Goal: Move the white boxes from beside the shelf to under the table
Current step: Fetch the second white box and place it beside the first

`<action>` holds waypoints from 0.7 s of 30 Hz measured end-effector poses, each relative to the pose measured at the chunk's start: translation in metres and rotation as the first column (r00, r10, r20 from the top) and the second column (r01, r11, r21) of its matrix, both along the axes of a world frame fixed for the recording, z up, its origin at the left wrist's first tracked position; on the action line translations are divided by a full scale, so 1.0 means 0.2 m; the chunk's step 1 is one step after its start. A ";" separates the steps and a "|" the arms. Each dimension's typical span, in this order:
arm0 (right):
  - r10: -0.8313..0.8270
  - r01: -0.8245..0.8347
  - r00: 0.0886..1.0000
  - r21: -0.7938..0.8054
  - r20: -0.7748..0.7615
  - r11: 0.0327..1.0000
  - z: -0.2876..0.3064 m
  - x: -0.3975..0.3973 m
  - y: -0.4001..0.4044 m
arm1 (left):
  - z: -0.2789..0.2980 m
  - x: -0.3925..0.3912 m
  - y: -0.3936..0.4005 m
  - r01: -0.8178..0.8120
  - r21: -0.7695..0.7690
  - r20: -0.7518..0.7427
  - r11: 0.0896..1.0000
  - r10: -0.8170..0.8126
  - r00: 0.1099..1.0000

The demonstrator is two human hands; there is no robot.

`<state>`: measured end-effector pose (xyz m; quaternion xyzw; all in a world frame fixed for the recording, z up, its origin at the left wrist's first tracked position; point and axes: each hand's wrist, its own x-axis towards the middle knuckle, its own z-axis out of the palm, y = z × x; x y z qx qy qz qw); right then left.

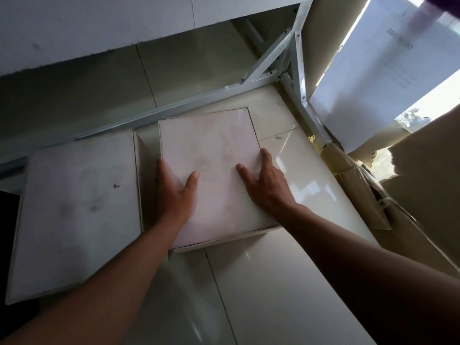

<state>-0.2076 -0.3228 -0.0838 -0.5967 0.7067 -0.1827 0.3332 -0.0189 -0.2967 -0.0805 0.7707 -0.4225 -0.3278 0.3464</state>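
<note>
A white box (211, 150) rests on the glossy tiled floor (273, 282) at the centre of the view. Both my hands grip it at its near half. My left hand (174, 192) clasps its left side with the thumb lying on the lid. On the right side my right hand (263, 185) holds it, fingers spread over the lid's edge. Left of it, almost touching, lies a second, larger white box (74, 207). Beyond the boxes runs the table's grey metal crossbar (154, 110), with the white tabletop (99, 28) above.
A grey table leg with a diagonal brace (296, 70) stands just right of the held box. Brown cardboard cartons (423, 195), torn and taped, fill the right side, with a white printed sheet (388, 66) stuck on them. A dark gap lies at the far left.
</note>
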 end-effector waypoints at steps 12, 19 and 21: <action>-0.036 0.037 0.999 0.094 -0.010 0.995 0.87 -0.10 0.42 | 0.92 -0.07 0.41 0.048 0.207 0.149 0.977 -0.080 0.986; -0.063 0.062 0.998 0.060 0.014 0.996 1.70 -0.13 0.58 | 1.76 -0.09 0.56 0.063 0.177 0.130 0.982 -0.087 0.988; -0.060 0.059 0.998 0.049 0.022 0.997 1.91 -0.14 0.60 | 1.96 -0.10 0.59 0.062 0.156 0.131 0.986 -0.083 0.988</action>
